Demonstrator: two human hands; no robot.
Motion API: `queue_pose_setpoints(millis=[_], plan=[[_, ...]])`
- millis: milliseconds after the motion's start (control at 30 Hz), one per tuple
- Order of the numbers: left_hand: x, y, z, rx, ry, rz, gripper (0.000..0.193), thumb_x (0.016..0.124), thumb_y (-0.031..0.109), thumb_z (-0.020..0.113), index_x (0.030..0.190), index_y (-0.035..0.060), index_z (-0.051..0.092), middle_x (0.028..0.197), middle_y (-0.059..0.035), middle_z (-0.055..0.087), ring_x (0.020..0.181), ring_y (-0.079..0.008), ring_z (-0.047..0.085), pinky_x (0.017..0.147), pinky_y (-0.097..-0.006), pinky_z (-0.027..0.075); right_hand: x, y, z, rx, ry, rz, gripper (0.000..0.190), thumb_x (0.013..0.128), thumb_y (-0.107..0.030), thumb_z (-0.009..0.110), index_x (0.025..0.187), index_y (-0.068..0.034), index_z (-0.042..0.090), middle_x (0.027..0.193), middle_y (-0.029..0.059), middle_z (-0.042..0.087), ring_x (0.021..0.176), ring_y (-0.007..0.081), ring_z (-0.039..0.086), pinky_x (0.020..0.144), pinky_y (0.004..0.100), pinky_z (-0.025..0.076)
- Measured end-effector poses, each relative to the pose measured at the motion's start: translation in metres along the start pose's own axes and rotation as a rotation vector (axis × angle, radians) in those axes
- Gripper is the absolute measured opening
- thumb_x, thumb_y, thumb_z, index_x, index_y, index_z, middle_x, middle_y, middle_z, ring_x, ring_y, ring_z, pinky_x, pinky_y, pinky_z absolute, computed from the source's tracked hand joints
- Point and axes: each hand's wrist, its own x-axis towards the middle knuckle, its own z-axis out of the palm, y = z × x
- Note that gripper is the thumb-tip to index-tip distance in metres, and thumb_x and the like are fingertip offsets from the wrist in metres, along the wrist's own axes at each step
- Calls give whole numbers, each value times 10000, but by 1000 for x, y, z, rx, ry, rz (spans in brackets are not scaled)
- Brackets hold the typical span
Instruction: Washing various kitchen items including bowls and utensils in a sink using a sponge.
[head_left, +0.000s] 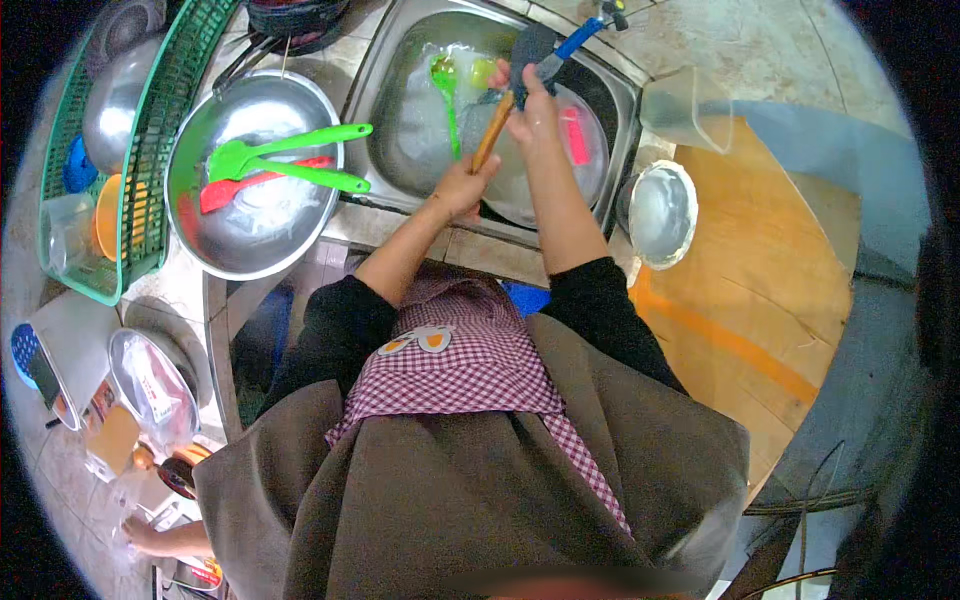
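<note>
My left hand (463, 186) grips the lower end of a wooden handle (493, 131) that slants up over the steel sink (394, 112). Higher on the same utensil, my right hand (536, 109) holds it near its dark grey, flat head (532, 51); whether a scrubbing pad is also in that hand is blurred. Beneath my hands, a bright green spoon (448, 86) lies in sudsy water beside a rounded yellow-green thing (484, 73). At the sink's right, a pink item (575, 135) lies on or in a round translucent vessel (596, 176).
A blue-sleeved tap (579, 36) reaches over the sink. On the left, a steel bowl (259, 255) holds green and red spatulas (289, 146) beside a green dish basket (146, 187). At right stand a clear container (679, 109) and a white-rimmed bowl (664, 214). Another person's hand (146, 536) shows lower left.
</note>
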Motion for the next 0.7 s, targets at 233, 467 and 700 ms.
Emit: queue_pose_setpoints(millis=[233,467,700], plan=[[15,-14,-9,69,93,31,366,771,345,604,908,7,572,661,-85,567,619,-208,581,571,-342,453,-26,33,22,-155,-140,15,353,892,-330,509,1019,-1,510,774,107,574,634,193,558,613,328,501],[11,3,-30,45,58,174,312,707,126,620,991,31,532,773,-61,583,696,-154,564,631,-313,460,-60,39,27,-351,-121,124,322,894,-302,515,1053,-22,513,783,82,579,663,196,594,613,324,489],[-2,14,-16,-112,47,239,575,661,31,589,1172,-7,328,922,-121,528,808,-190,513,609,-310,437,-49,46,14,-181,-77,67,332,901,-350,496,939,-20,509,659,41,491,524,127,490,464,268,409]])
